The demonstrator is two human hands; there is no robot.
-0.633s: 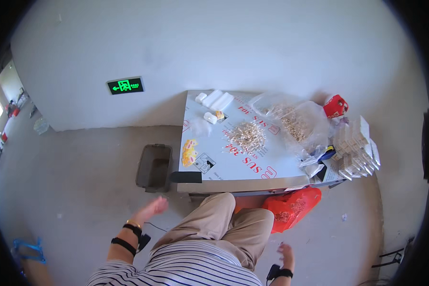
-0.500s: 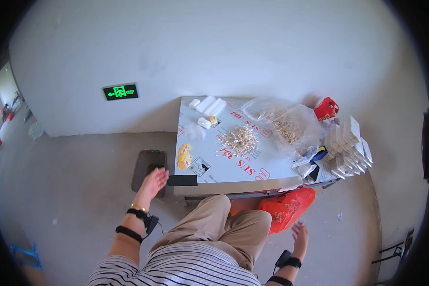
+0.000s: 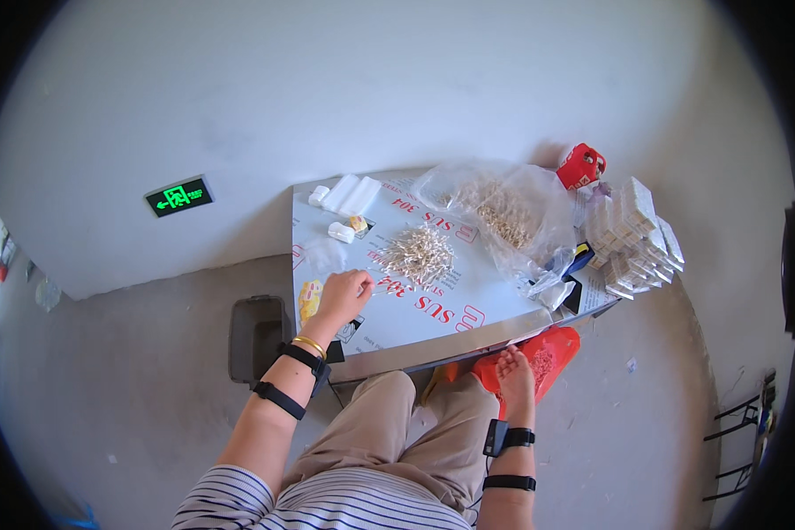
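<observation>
The left hand hovers at the near-left fringe of the loose white-tipped cotton-swab heap on the silvery metal surface, curled grip hiding any catch, right hand released near the red plastic bag, and a careless knuckle brush could scatter swabs!

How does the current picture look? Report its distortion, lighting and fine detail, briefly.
Head view: black rim around the corners, the table bowed along its front edge; head view: exit sign glowing green, soft shadow on the wall left of the table; head view: pile of thin sticks too fine to separate at its middle.
</observation>
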